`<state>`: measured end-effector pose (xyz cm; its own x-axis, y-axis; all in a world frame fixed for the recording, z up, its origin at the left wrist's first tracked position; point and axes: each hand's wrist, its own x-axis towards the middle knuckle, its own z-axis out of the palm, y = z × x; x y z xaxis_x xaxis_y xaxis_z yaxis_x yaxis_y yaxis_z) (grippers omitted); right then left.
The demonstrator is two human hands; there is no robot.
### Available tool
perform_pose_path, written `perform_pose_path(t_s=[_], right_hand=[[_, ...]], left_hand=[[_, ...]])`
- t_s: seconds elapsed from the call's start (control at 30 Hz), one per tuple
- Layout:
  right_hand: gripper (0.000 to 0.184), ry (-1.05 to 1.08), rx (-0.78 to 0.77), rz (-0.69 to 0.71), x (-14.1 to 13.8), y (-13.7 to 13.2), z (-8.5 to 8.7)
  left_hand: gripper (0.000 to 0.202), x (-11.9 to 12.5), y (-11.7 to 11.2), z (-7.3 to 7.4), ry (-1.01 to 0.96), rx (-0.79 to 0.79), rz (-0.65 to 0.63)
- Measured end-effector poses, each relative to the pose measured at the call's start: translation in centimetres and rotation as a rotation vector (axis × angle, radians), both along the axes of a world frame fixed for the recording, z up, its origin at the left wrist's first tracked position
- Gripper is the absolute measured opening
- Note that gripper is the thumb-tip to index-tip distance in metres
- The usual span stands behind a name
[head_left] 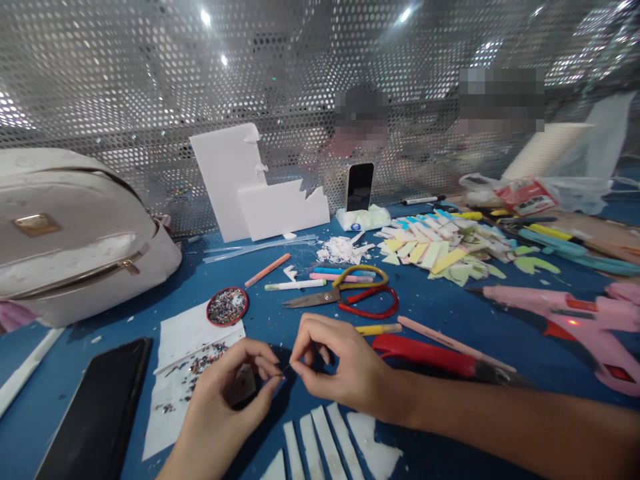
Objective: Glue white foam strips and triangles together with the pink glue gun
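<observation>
My left hand (233, 390) and my right hand (343, 367) meet above the blue table, each with thumb and finger pinched together. A thin dark strand (287, 367) spans the small gap between the two pinches; I cannot tell whether it is thread, wire or a needle. A tiny pinkish speck shows at the left fingertips, too small to name. Behind my left hand, tiny dark and coloured beads (207, 357) lie loose on white paper (163, 413). More of them fill a round red dish (227, 307). Scissors (345, 293) with yellow and red handles lie beyond my right hand.
White foam strips (325, 443) lie in front of my hands. A red-handled tool (425, 353) and a pink glue gun (560, 313) are at right. A black phone (97, 407) and a backpack (75, 233) occupy the left. Paper pieces (440, 247) are heaped behind.
</observation>
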<state>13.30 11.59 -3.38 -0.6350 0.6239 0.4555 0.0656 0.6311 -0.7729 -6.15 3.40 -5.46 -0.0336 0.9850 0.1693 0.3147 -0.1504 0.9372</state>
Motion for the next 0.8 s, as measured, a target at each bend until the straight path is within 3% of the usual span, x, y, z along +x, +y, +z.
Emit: perform_pose_path(t_s=[0.3,0.47,0.8], right_hand=[[0.014,0.004,0.006,0.002,-0.1,0.0,0.0],[0.014,-0.012,0.018,0.026,-0.1,0.0,0.0],[0.009,-0.048,0.076,0.094,-0.1,0.1,0.0]], left_hand=[[0.006,0.2,0.2,0.7,0.037,0.05,-0.004],[0.009,-0.3,0.2,0.6,0.125,0.037,-0.062],[0.014,0.1,-0.2,1.0,0.291,0.128,-0.056]])
